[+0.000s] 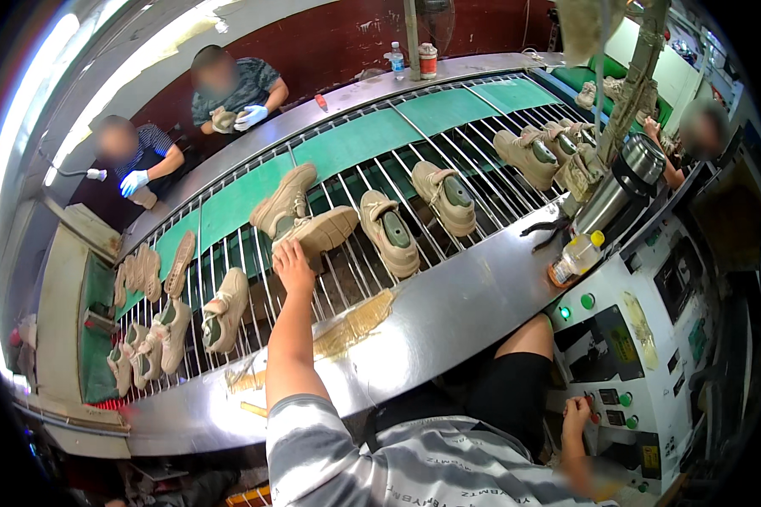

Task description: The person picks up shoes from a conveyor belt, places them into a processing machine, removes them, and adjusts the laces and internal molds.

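My left hand (292,262) reaches over the conveyor's metal rods, its fingers closed on the near end of a beige shoe (328,230) that lies tipped on its side. Right behind it, another beige shoe (287,201) leans at an angle; the two touch. Down at the right, my right hand (576,414) is at the control panel (604,304), fingers curled at a red knob (594,417) that they partly cover. Upright beige shoes with green insides stand on the rods: one shoe (389,233) just right of my left hand, another shoe (445,198) further right, and one shoe (226,311) to its left.
More shoes (173,336) and soles (180,264) sit at the conveyor's left end, others (528,156) at the right. A steel thermos (621,186), a plastic bottle (577,258) and black pliers (545,228) crowd the metal ledge (465,296). Two gloved people (237,93) work opposite; another person is far right.
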### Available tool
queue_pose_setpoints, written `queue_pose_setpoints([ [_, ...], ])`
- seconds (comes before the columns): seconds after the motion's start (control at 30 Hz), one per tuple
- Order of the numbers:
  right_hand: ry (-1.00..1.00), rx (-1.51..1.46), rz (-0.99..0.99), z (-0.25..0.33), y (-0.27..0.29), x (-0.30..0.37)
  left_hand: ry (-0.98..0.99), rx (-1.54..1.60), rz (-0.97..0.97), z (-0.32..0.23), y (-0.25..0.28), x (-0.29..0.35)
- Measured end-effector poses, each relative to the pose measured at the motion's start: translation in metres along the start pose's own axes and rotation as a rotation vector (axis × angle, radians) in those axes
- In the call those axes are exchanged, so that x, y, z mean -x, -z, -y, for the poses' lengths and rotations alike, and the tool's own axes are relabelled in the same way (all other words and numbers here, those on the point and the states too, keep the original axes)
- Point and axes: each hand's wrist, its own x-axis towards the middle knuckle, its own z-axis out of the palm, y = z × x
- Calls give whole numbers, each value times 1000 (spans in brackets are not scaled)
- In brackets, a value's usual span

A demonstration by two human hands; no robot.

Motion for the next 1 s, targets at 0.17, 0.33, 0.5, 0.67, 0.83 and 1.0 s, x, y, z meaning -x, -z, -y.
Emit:
queue_pose_setpoints([
  [0.17,43,142,57,8,-14,13,-31,-176,-45,11,-49,-37],
  [0.33,138,165,94,27,-43,10,-129,-8,87,9,6,-64],
  [0.5,171,148,179,65,-81,8,180,545,268,39,99,-41],
  [0.67,261,63,315,88,-94,23,448,1932,667,50,111,74],
  [0.83,323,-239,617,131,-126,34,549,2708,676,-64,119,189],
  [1.0,255,-663,1041,220,-140,61,137,2847,1669,-210,223,214],
])
